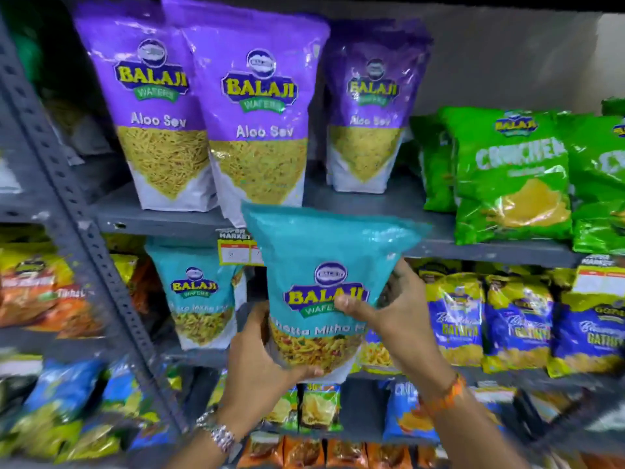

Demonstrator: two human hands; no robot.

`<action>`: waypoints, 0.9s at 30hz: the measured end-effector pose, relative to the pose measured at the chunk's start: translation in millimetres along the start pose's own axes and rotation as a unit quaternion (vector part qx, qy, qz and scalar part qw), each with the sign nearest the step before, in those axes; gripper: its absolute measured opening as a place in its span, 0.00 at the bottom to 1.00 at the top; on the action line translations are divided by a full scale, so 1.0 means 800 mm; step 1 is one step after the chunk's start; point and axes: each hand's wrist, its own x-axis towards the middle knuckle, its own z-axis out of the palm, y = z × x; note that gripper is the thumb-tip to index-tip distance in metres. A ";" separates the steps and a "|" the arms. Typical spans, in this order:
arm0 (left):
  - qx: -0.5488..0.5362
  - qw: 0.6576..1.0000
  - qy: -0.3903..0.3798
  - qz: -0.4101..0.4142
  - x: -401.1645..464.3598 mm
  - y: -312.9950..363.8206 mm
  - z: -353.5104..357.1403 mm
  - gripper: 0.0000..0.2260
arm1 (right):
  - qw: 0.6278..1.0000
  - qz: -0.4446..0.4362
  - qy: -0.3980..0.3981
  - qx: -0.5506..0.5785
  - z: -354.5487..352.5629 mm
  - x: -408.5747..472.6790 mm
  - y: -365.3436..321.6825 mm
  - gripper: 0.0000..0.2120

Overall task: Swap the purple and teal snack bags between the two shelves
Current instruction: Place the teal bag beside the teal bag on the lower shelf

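Note:
Three purple Aloo Sev bags stand on the upper shelf [389, 203]: one at the left [148, 106], one in the middle [257, 113], one further back on the right [372, 106]. I hold a teal snack bag [324, 265] upright in front of the shelves, its top overlapping the upper shelf's front edge. My left hand [267, 360] grips its lower left corner. My right hand [395, 309] grips its right side, thumb across the logo. A second teal bag [199, 292] stands on the lower shelf [189, 357] to the left.
Green Crunchex bags [514, 174] fill the right of the upper shelf. Blue and yellow Gathiya bags [517, 319] line the lower shelf on the right. Orange bags [44, 292] sit at the far left behind a grey perforated upright [84, 231]. More snack packs crowd the shelves below.

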 end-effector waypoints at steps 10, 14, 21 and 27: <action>0.011 0.993 -0.004 -0.118 -0.001 -0.186 0.031 0.43 | 0.988 0.127 -0.019 -0.089 0.012 0.014 0.197 0.28; 0.050 0.989 -0.030 -0.136 0.038 -0.213 0.036 0.45 | 0.985 0.131 0.010 -0.111 0.020 0.051 0.227 0.29; 0.099 0.984 -0.052 -0.142 0.090 -0.219 0.036 0.51 | 0.984 0.154 0.018 -0.092 0.030 0.092 0.242 0.30; 0.086 0.983 -0.051 -0.155 0.104 -0.229 0.041 0.49 | 0.982 0.169 0.029 -0.076 0.032 0.102 0.247 0.31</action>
